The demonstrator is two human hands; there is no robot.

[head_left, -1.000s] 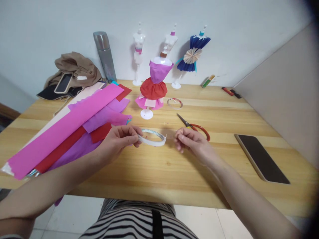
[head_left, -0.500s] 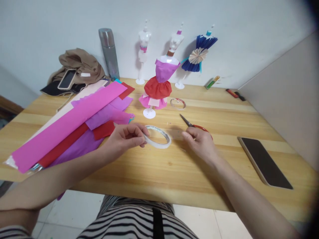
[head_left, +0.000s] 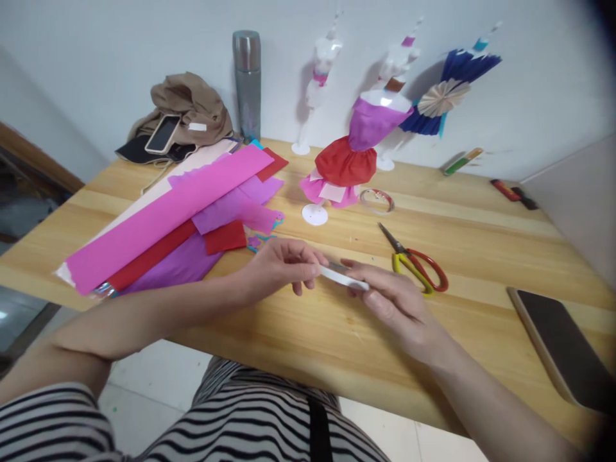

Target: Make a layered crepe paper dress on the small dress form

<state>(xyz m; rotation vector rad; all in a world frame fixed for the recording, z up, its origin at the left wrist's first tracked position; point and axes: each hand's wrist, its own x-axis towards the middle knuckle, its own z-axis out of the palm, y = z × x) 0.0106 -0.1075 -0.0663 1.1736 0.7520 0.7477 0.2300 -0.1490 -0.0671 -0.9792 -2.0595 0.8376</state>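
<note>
A narrow roll of white tape (head_left: 342, 278) is held between both hands above the table, seen nearly edge-on. My left hand (head_left: 289, 262) pinches its left side between thumb and fingers. The right side of the roll is gripped by my right hand (head_left: 392, 305), thumb below and fingers above. Just beyond the right hand lie scissors (head_left: 416, 263) with red and yellow handles. Behind the roll, a small dress form (head_left: 349, 151) on a white base wears a purple top, red skirt and pink hem.
Crepe paper sheets (head_left: 168, 221) lie at the left. A flask (head_left: 248, 86), a cloth bundle (head_left: 192, 106) and another white dress form (head_left: 323, 70) stand behind. A clear tape roll (head_left: 378, 201) lies near the scissors, and a phone (head_left: 558, 340) rests at the right.
My right hand has left the scissors and come to the tape roll, now gripping its right side. The roll has tilted from showing its open ring to nearly edge-on. The view has shifted.
</note>
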